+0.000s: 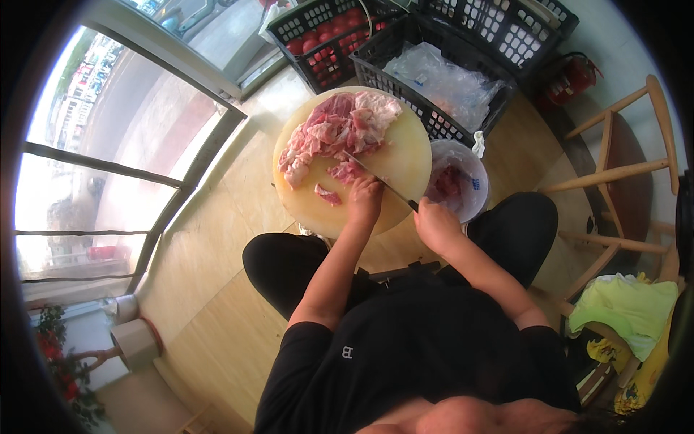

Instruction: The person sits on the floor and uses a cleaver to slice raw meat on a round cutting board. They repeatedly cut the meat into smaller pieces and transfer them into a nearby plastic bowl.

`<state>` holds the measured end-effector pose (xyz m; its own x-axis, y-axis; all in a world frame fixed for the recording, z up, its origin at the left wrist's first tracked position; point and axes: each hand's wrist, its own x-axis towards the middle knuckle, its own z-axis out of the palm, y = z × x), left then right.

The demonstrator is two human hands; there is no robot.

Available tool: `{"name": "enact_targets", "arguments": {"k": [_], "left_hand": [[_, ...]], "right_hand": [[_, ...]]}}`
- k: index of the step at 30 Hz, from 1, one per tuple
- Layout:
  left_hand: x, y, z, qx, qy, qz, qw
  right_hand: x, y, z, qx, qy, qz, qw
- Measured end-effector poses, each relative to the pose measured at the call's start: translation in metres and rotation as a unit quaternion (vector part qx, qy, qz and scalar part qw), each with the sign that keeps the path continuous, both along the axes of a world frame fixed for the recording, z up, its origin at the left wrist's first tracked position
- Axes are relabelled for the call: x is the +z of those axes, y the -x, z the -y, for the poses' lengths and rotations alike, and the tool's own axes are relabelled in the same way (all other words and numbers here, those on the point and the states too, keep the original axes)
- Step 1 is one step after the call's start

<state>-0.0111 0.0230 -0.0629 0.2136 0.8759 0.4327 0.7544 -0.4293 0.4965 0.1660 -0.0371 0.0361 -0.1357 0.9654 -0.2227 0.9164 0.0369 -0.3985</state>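
A round, pale yellow cutting board (409, 146) bears a heap of raw meat (336, 125) on its far side. Nearer to me lie a smaller chunk of meat (346, 170) and a separate strip of meat (328, 195). My left hand (366, 196) presses on the smaller chunk with its fingers bent. In my right hand (435, 225) is the dark handle of a knife (390, 192); its blade runs up and left, close beside my left fingers, its tip near the heap. To the right of the board, a white plastic-lined bucket (480, 179) holds pieces of meat.
Beyond the board stand a black crate of red tomatoes (320, 65) and a black crate with clear plastic bags (374, 68). At right are a fire extinguisher (572, 80) and wooden chairs (623, 173), with a yellow-green cloth (623, 309) on one. Glass panes stand at left.
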Motion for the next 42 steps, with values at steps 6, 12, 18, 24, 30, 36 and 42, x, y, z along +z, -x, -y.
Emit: {"name": "enact_targets", "arguments": {"k": [6,12,18,24,30,36,42], "left_hand": [[0.004,0.005,0.0,0.019,0.091,0.048,0.995],[-0.027,0.011,0.003,0.09,0.033,0.147,0.985],[-0.003,0.006,0.009,0.032,-0.003,0.04,0.999],[0.002,0.003,0.012,0.03,0.01,-0.012,0.999],[0.002,0.012,0.007,0.03,0.054,0.062,0.996],[-0.006,0.01,0.014,0.104,0.0,0.1,0.989],[-0.004,0.009,0.016,0.063,-0.003,0.054,0.997]], "right_hand": [[-0.001,-0.004,0.005,-0.015,-0.01,-0.011,1.0],[0.021,-0.022,0.021,-0.017,-0.018,0.0,1.0],[0.027,-0.016,0.032,0.001,0.012,0.024,1.0],[0.003,0.005,0.004,0.015,-0.007,-0.007,1.0],[0.0,-0.005,0.013,-0.001,-0.022,-0.014,1.0],[0.027,-0.022,0.027,-0.006,0.006,0.01,1.0],[0.03,-0.02,0.033,0.016,-0.003,0.007,1.0]]}}
